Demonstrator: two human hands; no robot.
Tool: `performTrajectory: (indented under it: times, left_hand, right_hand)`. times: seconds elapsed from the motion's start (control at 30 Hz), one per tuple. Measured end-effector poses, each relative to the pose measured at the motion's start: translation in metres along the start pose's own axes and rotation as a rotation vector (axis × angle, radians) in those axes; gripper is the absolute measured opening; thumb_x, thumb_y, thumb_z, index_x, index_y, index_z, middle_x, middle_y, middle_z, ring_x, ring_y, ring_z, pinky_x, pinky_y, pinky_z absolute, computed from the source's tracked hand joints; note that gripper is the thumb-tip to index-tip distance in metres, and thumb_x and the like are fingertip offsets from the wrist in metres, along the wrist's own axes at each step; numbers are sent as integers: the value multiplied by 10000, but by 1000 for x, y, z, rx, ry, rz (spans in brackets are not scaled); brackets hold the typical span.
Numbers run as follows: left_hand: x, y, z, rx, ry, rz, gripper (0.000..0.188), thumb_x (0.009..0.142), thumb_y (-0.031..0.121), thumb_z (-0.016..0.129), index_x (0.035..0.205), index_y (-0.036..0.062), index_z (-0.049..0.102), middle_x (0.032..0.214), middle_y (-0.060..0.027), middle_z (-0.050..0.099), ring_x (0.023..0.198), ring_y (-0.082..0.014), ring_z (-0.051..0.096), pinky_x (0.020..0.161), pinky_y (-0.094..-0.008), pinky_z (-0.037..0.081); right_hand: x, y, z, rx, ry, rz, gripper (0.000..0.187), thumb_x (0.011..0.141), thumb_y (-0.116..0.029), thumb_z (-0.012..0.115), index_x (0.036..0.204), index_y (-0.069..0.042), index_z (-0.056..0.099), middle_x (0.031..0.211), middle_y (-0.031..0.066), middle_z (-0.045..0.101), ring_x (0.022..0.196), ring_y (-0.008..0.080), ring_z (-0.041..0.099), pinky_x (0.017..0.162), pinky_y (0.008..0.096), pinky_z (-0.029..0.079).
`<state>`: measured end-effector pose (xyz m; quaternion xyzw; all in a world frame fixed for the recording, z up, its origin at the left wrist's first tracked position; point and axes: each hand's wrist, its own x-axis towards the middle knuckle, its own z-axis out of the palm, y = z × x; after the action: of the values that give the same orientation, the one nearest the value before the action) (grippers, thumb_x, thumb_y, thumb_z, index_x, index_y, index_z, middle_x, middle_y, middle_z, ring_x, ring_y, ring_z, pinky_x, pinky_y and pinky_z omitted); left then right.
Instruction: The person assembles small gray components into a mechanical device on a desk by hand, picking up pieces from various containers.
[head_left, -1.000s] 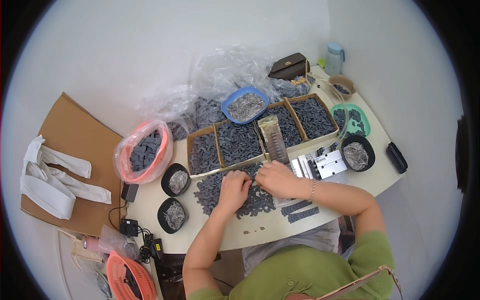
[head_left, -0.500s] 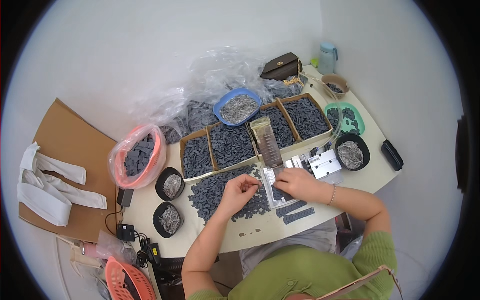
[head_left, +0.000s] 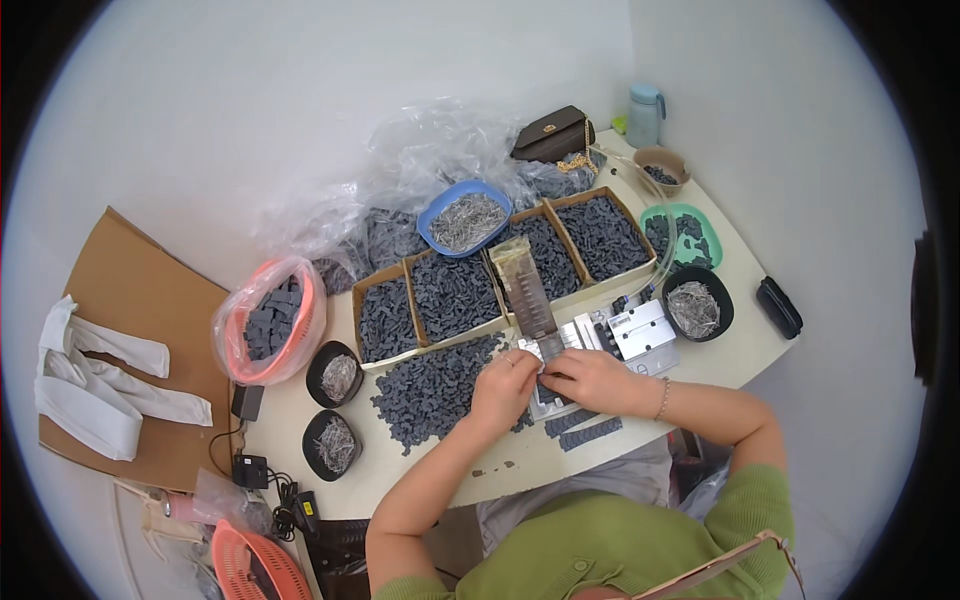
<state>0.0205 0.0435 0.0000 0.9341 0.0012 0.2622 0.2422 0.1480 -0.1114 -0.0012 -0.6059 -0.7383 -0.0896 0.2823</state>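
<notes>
Both my hands meet over the metal fixture (head_left: 640,338), just below a clear ribbed plastic chute (head_left: 530,295). My left hand (head_left: 503,392) has its fingertips pinched together at the fixture's left end; whatever is between them is too small to make out. Right beside it, my right hand (head_left: 598,382) rests on the fixture with fingers bent and pressed together, hiding what they grip. Loose dark grey plastic pieces (head_left: 428,398) lie heaped to the left of the left hand. Under the right wrist, near the table's front edge, are rows of joined grey pieces (head_left: 590,434).
Behind the fixture, a divided cardboard box (head_left: 430,347) is filled with grey pieces. Metal pins fill a blue tray (head_left: 425,232) and black bowls (head_left: 728,318) on both sides. A bagged pink basket (head_left: 318,300) stands left. Beyond are a green tray (head_left: 712,240) and a handbag (head_left: 552,135).
My left hand has moved right and slightly up, from above the loose pieces to the fixture beside my right hand. The right hand stays at the fixture. The whole view has shifted slightly.
</notes>
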Motion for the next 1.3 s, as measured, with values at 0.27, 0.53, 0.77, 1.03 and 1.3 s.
performTrajectory:
  times: [0.27, 0.53, 0.77, 1.03, 1.3]
  left_hand:
    - [-29, 18, -13, 392, -157, 306, 345, 783, 28, 585, 1123, -25, 609, 1206, -175, 594, 1128, -318, 571, 912, -406, 485]
    - [-24, 17, -22, 242, -236, 214, 413, 809, 123, 608, 1188, -35, 559, 1254, -186, 545, 1241, -319, 477, 1026, -430, 383]
    - [-5, 9, 1, 240, -151, 146, 300, 705, 47, 595, 996, -25, 616, 944, -118, 583, 905, -278, 568, 796, -373, 478]
    - [-16, 33, 2, 597, -65, 292, 286, 683, 43, 582, 942, -74, 609, 1032, -177, 615, 970, -323, 595, 779, -348, 502]
    - [-26, -12, -45, 209, -7, -308, 194, 731, 36, 660, 923, 16, 667, 906, -131, 632, 880, -314, 596, 785, -411, 481]
  right_hand:
    - [-13, 11, -38, -35, 3, 163, 390, 734, -248, 702, 1073, -71, 625, 1080, 102, 607, 1014, 281, 581, 868, 413, 468]
    - [-29, 32, -57, -235, -197, 83, 648, 750, -525, 650, 1205, -75, 553, 1239, 176, 526, 1167, 330, 490, 1008, 454, 364]
    - [-26, 39, -50, -233, -195, 57, 642, 720, -529, 665, 1182, -94, 574, 1223, 153, 541, 1099, 302, 523, 960, 437, 395]
    - [-22, 35, -51, -184, -121, 103, 530, 738, -459, 678, 1119, -97, 609, 1181, 136, 554, 1059, 297, 533, 912, 424, 407]
    - [45, 21, -10, 76, -44, -25, 229, 776, -95, 617, 1002, -71, 640, 981, 62, 632, 925, 244, 604, 790, 359, 485]
